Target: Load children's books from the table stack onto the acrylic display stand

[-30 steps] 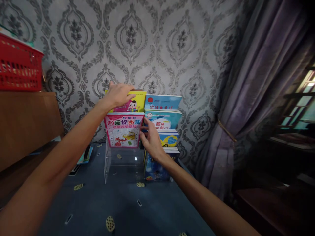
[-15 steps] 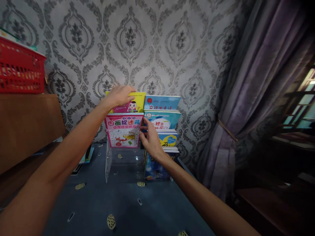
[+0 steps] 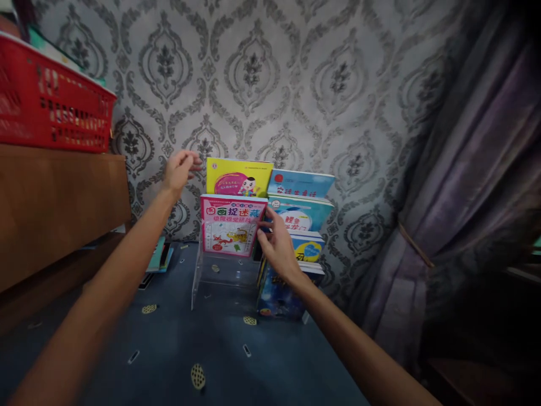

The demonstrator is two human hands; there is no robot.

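My left hand (image 3: 181, 172) is in the air just left of the yellow book (image 3: 240, 168), fingers loosely bent and apart, holding nothing. My right hand (image 3: 279, 242) has its fingers spread at the right edge of the pink picture book (image 3: 234, 228); whether they press on it I cannot tell. Both books stand upright in a clear tiered book stand (image 3: 195, 287), yellow behind pink. Its right column bears a blue book (image 3: 301, 183), a teal book (image 3: 323, 211), a blue-and-yellow book (image 3: 310, 251) and dark blue books (image 3: 281, 296) at the front, partly hidden by my right hand.
A red plastic basket (image 3: 80, 115) sits on a wooden cabinet (image 3: 63, 208) at the left. Some thin books (image 3: 159, 256) lie on the dark blue patterned table cover (image 3: 169, 361) beside it. A purple curtain (image 3: 422, 242) hangs at the right before the patterned wall.
My left hand has come off the top of the yellow book and moved left. My right hand stays by the pink book's edge. The view has shifted left.
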